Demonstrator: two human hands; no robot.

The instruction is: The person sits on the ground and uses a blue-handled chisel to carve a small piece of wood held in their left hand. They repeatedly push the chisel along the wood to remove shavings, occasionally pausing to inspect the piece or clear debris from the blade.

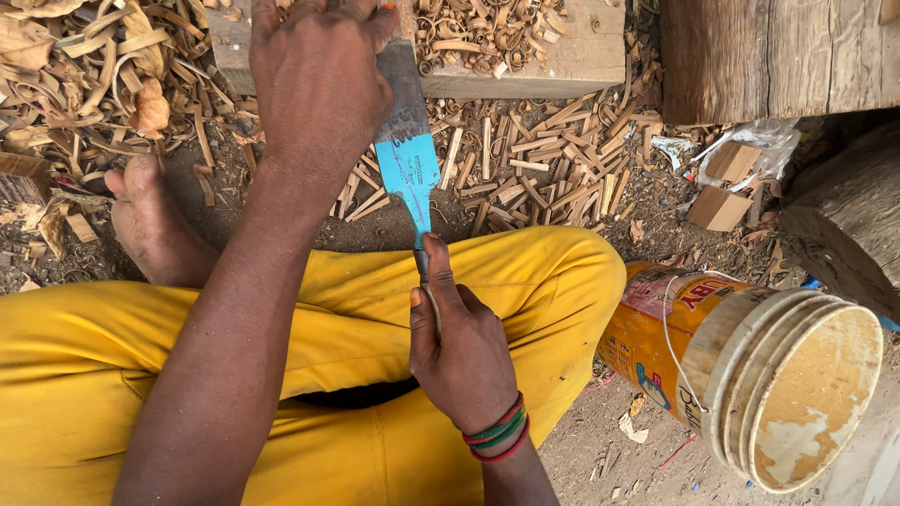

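1. Blade (410, 155) first: a flat metal chisel-like tool with a turquoise-painted lower part and a grey upper part, which I see running from the wooden block (562, 56) at the top of the view down toward my lap.
2. My right hand (461, 347) holds the blade's narrow lower end; the grip is closed tight around the shaft, thumb pointing up along it toward the turquoise part. Red and green bangles (497, 433) sit on that wrist, below the blade.
3. My left hand (319, 80) lies over the blade's upper grey part, palm down, fingers spread across the block's near edge. Whether that grip actually closes on the metal I cannot tell; the hand covers it.
4. Yellow trousers (356, 309) lie under the blade's lower end, both knees bent. A bare foot (150, 220) rests on the dirt left of the blade.
5. Short flat wood sticks (525, 169) are strewn on the ground just right of the blade, below the block. Curled shavings (487, 28) sit on top of the block, above and right of the blade.
6. A heap of larger pale shavings (84, 66) lies well left of the blade.
7. An orange plastic bucket (741, 375) lies on its side well to the right of and below the blade, its mouth facing the lower right corner.
8. Heavy timber (778, 52) and a log (848, 220) stand far right of the blade, with small cardboard scraps (717, 208) between them and the sticks.
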